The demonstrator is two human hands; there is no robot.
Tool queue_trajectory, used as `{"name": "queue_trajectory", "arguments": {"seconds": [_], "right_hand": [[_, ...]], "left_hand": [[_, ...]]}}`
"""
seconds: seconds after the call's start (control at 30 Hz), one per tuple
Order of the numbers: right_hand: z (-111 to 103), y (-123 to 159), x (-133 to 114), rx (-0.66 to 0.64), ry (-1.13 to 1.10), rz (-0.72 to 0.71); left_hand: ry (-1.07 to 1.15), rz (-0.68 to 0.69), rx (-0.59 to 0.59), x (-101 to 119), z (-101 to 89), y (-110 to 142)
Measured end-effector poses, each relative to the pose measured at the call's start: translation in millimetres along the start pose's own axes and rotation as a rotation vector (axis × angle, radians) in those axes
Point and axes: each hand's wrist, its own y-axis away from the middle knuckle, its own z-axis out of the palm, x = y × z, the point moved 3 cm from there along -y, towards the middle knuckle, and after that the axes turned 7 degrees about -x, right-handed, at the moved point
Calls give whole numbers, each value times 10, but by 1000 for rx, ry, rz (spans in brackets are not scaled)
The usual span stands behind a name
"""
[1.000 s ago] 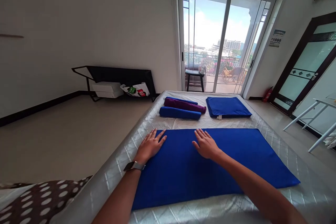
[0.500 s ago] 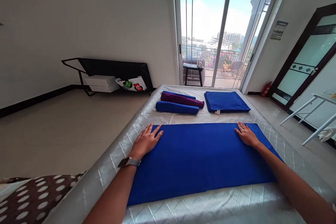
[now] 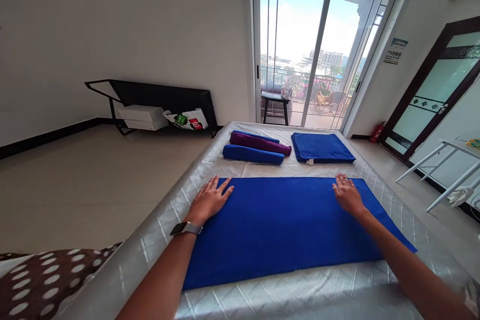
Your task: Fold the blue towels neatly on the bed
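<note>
A blue cloth [image 3: 285,225] lies spread flat as a long rectangle on the silvery quilted mattress [image 3: 262,300]. At its far left corner rests my left hand [image 3: 210,199], palm down with the fingers spread, a watch on the wrist. My right hand [image 3: 348,195] lies flat near the far right corner, fingers stretched forward and nothing gripped. Beyond the cloth, two blue rolls, the nearer one a blue roll [image 3: 253,154], lie on either side of a purple roll [image 3: 260,143]. To their right is a folded blue stack [image 3: 323,148] with a small white tag.
Brown polka-dot fabric [image 3: 48,280] lies at the lower left. A black rack [image 3: 165,95] with white boxes [image 3: 142,116] and a bag stands against the left wall. Behind the mattress is a sliding glass door [image 3: 292,50]. At the right stands a white-legged table [image 3: 446,170].
My right hand has shifted slightly left along the cloth's far edge. My left hand stays in the same place on the cloth. The view has tilted a little.
</note>
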Motion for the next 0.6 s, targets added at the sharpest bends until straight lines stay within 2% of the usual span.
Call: {"name": "queue_trajectory", "arguments": {"seconds": [0.1, 0.17, 0.23, 0.27, 0.33, 0.4, 0.47, 0.6], "right_hand": [[-27, 260, -946, -74, -171, -294], [-56, 462, -1487, -114, -249, -437], [-89, 621, -1807, -153, -289, -515], [-98, 675, -1865, -180, -298, -533], [-85, 723, -1780, -235, -299, -524], [-27, 706, -1470, -262, -282, -463], [71, 655, -1009, -253, -252, -367], [281, 557, 97, -181, -186, -118]], "left_hand": [[-7, 2, -2, -6, -5, -3], [-24, 14, -3, 0, -14, 5], [-31, 22, 0, 10, -22, 14], [-30, 22, 3, 14, -24, 18], [-21, 16, 7, 19, -24, 19], [-10, 13, 9, 23, -21, 14], [1, 21, 9, 28, -24, 9], [20, 17, 5, 35, -51, 17]]}}
